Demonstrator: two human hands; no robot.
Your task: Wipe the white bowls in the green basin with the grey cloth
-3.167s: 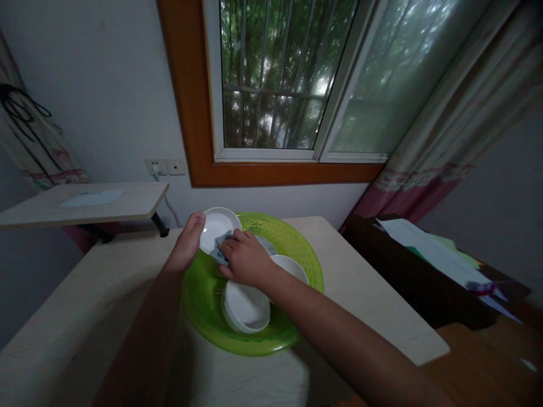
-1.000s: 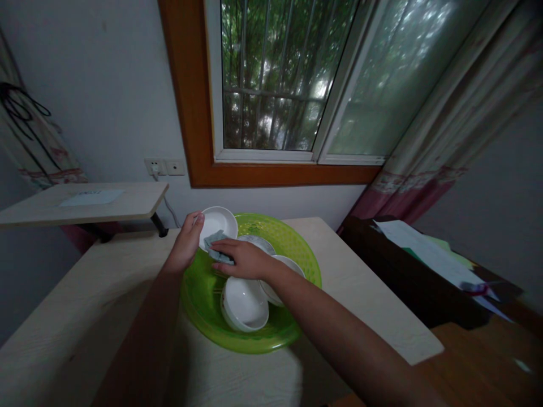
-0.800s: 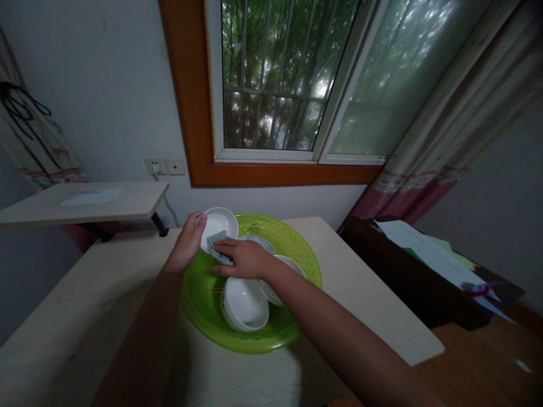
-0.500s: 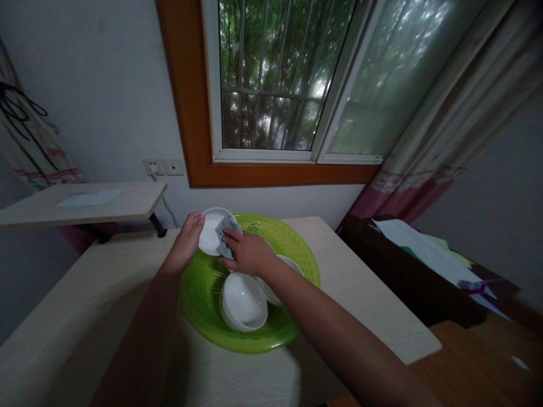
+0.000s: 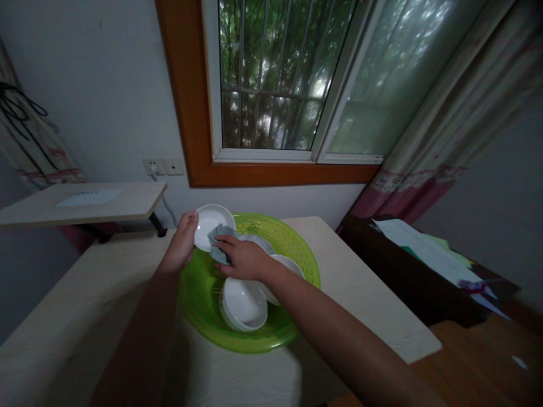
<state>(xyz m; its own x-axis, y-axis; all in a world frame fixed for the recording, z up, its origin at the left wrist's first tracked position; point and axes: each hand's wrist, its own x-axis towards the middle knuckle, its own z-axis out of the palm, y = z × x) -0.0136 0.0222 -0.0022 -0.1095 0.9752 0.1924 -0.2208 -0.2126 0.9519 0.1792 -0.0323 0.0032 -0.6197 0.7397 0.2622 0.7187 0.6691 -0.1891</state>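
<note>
Dish (image 5: 207,219), white: tilted above the far-left rim of the green basin (image 5: 294,237), edge gripped by the left hand (image 5: 183,242). Cloth (image 5: 218,233), grey: grasped in the right hand (image 5: 244,257), against the dish. Basin: on the table (image 5: 360,305), holding a front bowl (image 5: 246,305) and a partly hidden right bowl (image 5: 292,264).

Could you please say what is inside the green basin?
In the green basin sit a front white bowl, a second white bowl and a greyish dish. The right hand and forearm partly cover the latter two; whatever lies beneath them is hidden.
</note>
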